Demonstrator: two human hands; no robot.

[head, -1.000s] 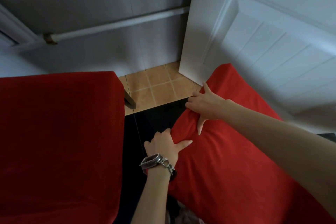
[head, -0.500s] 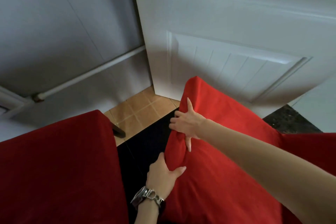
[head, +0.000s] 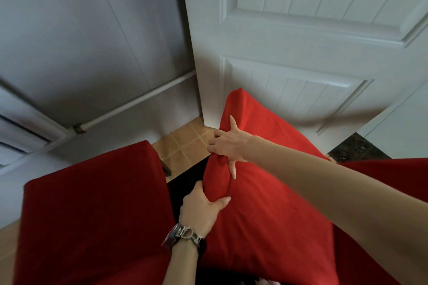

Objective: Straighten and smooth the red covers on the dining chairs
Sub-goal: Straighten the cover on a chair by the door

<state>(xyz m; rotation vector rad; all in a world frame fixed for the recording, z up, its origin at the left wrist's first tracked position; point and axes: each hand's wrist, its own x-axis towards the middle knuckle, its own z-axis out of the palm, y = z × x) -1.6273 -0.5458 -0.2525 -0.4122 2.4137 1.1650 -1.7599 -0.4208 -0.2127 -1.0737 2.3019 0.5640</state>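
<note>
Head view, one wide-angle camera: worn on the person's head, facing forward and steeply down, close above the forearms. The grip, left hand [head: 201, 209] and right hand [head: 228, 146] bunching an edge of the red cover [head: 266, 210], sits near frame centre; white door [head: 301, 53] beyond it, second red cover [head: 92, 203] to its left.

A big white door [head: 301, 41] with sunk panels stood at the back right. Next to it was a plain grey wall [head: 81, 30], with a white pipe [head: 139, 102] running low along it (a brown joint [head: 78, 128] sat at the pipe's left end). The floor had tan tiles [head: 183, 143] with pale lines between them, then a black strip [head: 185, 176]. A dark speckled patch of stone [head: 354, 148] showed at the right. The light was soft and dim.
</note>
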